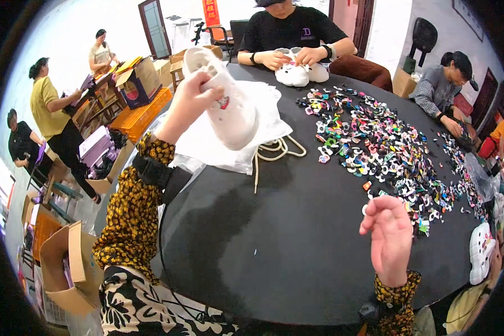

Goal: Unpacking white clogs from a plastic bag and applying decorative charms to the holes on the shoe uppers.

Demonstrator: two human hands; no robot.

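Note:
My left hand [189, 103] grips a white clog-style shoe [225, 103], holding it up over the far left of the round black table [274, 241]. My right hand [387, 235] hovers over the table's near right side, fingers loosely curled with nothing in them, just beside a wide scatter of small colourful charms [375, 145]. Under the shoe lies a white plastic bag [252, 140] with a cream cord [277, 150] trailing from it.
A person in black across the table handles a pair of white shoes [301, 73]. Another person at the right works near the charms. A white shoe [480, 252] sits at the right rim. Cardboard boxes [67, 269], an orange crate [137, 117] and several people stand at left.

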